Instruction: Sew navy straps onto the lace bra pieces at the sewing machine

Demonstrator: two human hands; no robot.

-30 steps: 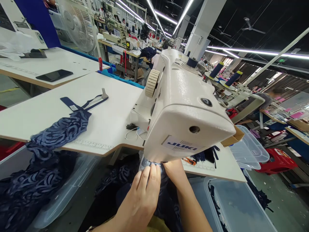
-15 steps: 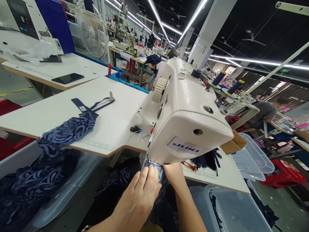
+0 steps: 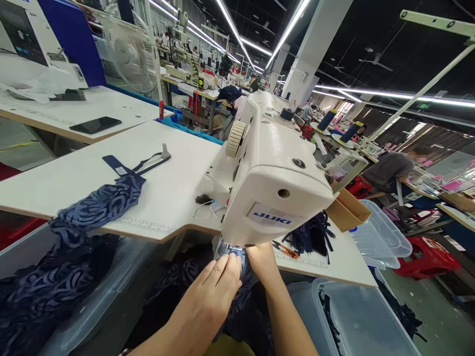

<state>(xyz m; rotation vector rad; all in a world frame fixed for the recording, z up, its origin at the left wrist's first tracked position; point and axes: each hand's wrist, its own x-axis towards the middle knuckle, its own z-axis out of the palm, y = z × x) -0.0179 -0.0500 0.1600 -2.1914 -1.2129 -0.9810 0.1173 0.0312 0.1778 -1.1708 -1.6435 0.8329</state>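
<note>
A cream JUKI sewing machine [image 3: 274, 198] fills the middle of the view. Below its head, a navy lace-patterned garment [image 3: 243, 296] hangs from the work point down to my lap. My left hand [image 3: 218, 284] has its fingers pressed together on the fabric, just in front of the machine's needle area. On the other side, my right hand [image 3: 261, 259] reaches in under the machine head, its fingers hidden. The needle itself is out of sight. Another navy patterned garment [image 3: 107, 200] with straps lies on the white tabletop [image 3: 178, 183] at left, trailing over the edge.
Orange-handled snips [image 3: 287, 249] and a bundle of navy strips [image 3: 311, 232] lie right of the machine, near a cardboard box [image 3: 347, 210]. Clear plastic bins stand below the table on both sides. A phone [image 3: 95, 124] rests on the neighbouring table. A person sits far right.
The camera view has shifted slightly. My left hand has slid a little down and left relative to the picture, still on the fabric. My right hand stays under the machine head.
</note>
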